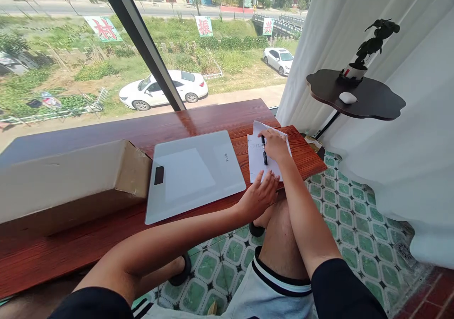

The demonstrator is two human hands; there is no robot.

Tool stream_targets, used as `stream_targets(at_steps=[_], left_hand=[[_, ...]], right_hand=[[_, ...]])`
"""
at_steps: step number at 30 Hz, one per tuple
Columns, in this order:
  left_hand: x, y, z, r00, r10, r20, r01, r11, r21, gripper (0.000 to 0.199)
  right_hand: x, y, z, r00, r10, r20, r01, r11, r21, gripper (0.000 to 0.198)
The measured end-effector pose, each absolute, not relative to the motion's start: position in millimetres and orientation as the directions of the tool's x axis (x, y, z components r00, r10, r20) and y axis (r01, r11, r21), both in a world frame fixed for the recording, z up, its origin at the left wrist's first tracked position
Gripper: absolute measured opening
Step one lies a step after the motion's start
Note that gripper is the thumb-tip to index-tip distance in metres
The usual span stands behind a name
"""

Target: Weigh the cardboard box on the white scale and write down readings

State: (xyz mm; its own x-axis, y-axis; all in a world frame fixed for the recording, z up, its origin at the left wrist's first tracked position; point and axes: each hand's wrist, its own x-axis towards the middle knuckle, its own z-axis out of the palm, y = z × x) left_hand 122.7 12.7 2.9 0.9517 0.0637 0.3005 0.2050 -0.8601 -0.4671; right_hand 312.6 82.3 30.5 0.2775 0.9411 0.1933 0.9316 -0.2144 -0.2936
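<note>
Sheets of white paper [256, 160] lie at the right end of a reddish wooden table, with faint handwriting on them. A black pen [265, 154] rests on the sheets, pointing roughly away from me. My right hand [276, 144] lies palm down over the paper's right side, its fingers reaching left past the pen's far end. Whether a finger presses the pen is hard to tell. At the paper's near edge, my left hand [259, 196] is flat with its fingers stretched out, fingertips touching the sheet. The two forearms cross closely near the table edge.
Left of the paper sits a flat glass-topped scale [191, 177] with a dark display. Beyond it stands a large cardboard box [71, 186]. A dark side table [383, 99] at right bears a potted plant [354, 71] and a white mouse [347, 98]. White curtains hang behind it.
</note>
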Motion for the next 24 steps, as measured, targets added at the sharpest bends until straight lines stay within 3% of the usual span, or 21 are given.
stream_targets(at_steps=[6,15,18,21,24], left_hand=[[88,15,40,0.900,0.093,0.426,0.254,-0.906,-0.338,0.048],[-22,47,88,0.741,0.350,0.573,0.571,-0.777,-0.264,0.042],[-65,62,105,0.585,0.447,0.677,0.741,-0.635,-0.220,0.042],[-106,74,125,0.311,0.544,0.779,0.899,-0.435,-0.055,0.041],[-143,83,140,0.089,0.565,0.821,0.945,-0.307,0.109,0.043]], right_hand=[[303,88,28,0.331,0.940,0.079,0.919,-0.302,-0.253,0.048],[298,96,21,0.381,0.918,0.109,0.896,-0.337,-0.290,0.044],[290,101,23,0.386,0.903,0.189,0.897,-0.319,-0.307,0.039],[279,106,27,0.398,0.875,0.277,0.897,-0.307,-0.318,0.037],[269,110,29,0.391,0.853,0.345,0.903,-0.283,-0.324,0.034]])
